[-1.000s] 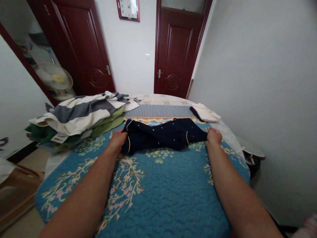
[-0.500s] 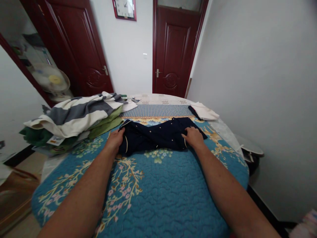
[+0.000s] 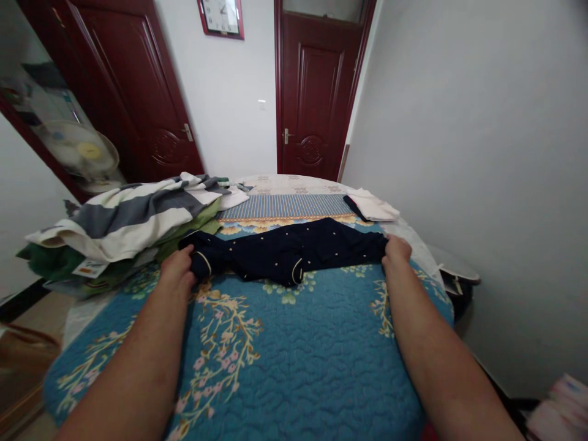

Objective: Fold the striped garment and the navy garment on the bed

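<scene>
The blue quilted bedspread [image 3: 298, 373], patterned with flowering branches, fills the view in front of you. Near its far left edge, a grey-and-cream striped blanket [image 3: 133, 211] lies on a stack of green cloth [image 3: 41, 260]. Toward the far right edge sits a folded white cloth [image 3: 372, 205]. A navy garment [image 3: 285, 254] with cream piping and small light buttons lies bunched and stretched sideways across the bedspread, nearer the far edge than the near one. Your left hand [image 3: 177, 269] is on the garment's left end, beside a piped cuff, and your right hand [image 3: 397, 254] is on its right end. The fingers of both hands sit close together on the fabric, not spread, but you cannot tell whether they pinch it
</scene>
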`<state>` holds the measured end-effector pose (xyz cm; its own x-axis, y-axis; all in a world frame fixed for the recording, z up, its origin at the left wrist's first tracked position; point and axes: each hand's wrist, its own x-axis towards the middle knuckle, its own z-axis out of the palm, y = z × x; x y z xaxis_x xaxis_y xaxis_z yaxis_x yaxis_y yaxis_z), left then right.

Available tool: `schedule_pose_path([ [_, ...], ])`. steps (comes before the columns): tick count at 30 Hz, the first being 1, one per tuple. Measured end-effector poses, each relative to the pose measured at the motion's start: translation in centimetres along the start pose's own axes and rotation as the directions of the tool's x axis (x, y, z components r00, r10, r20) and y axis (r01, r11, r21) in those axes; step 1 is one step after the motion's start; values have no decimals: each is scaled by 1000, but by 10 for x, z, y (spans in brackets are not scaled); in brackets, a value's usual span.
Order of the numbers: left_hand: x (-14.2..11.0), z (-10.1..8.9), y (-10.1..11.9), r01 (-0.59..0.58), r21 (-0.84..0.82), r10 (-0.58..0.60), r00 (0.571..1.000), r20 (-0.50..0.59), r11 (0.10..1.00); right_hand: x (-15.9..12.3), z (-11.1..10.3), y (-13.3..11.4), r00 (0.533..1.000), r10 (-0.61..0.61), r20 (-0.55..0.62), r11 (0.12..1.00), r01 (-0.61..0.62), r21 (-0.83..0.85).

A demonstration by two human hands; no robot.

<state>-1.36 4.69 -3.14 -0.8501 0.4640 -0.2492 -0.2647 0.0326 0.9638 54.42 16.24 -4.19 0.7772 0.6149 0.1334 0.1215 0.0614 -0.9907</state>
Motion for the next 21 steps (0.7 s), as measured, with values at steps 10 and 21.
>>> schedule_pose_path([
  [10,-4,-12,-4,-501,474,454,864,218,724,-68,7,-15,340,-290,895,323,915,-243],
  [21,-6,-12,11,-481,568,332,876,351,668,-39,41,-2,857,-205,473,979,168,119],
])
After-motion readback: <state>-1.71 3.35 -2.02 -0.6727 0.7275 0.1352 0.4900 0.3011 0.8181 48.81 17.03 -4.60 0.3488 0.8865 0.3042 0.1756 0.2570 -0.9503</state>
